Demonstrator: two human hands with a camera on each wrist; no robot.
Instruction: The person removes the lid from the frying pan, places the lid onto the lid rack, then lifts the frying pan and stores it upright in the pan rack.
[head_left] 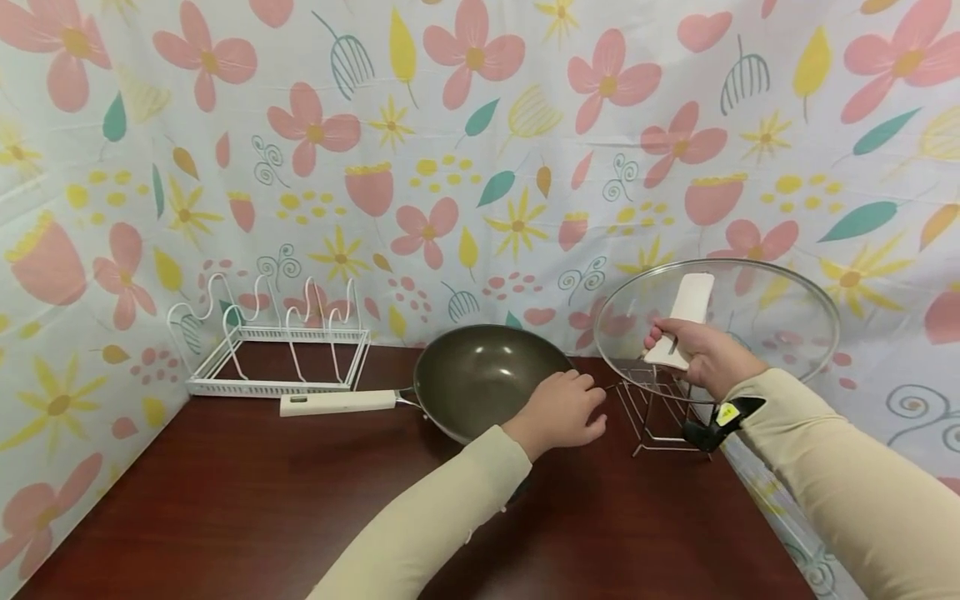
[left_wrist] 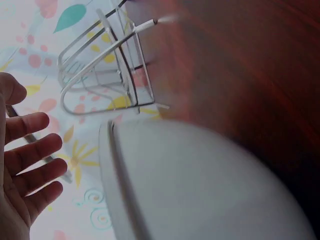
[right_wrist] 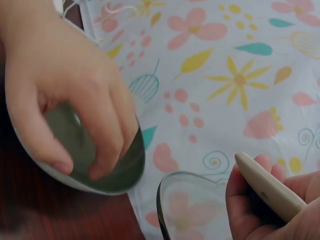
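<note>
My right hand [head_left: 712, 357] grips the cream handle [head_left: 694, 293] of a round glass lid [head_left: 787, 329], which is tilted up with its top toward me. The lid is held over a small wire rack [head_left: 651, 417] at the table's right edge. My left hand [head_left: 564, 410] hovers by the right rim of a dark-lined wok [head_left: 480, 367], fingers relaxed and loosely bent, holding nothing. In the left wrist view, the fingers [left_wrist: 37, 152] are spread beside the wok's pale outer wall [left_wrist: 200, 180]. The wok's cream handle [head_left: 341, 403] points left.
A white wire rack [head_left: 273, 387] with curved dividers stands at the back left, just behind the wok's handle. The dark red-brown table [head_left: 300, 500] meets a flower-patterned cloth [head_left: 480, 125] along the back and sides. A black strap [head_left: 720, 423] sits on my right wrist.
</note>
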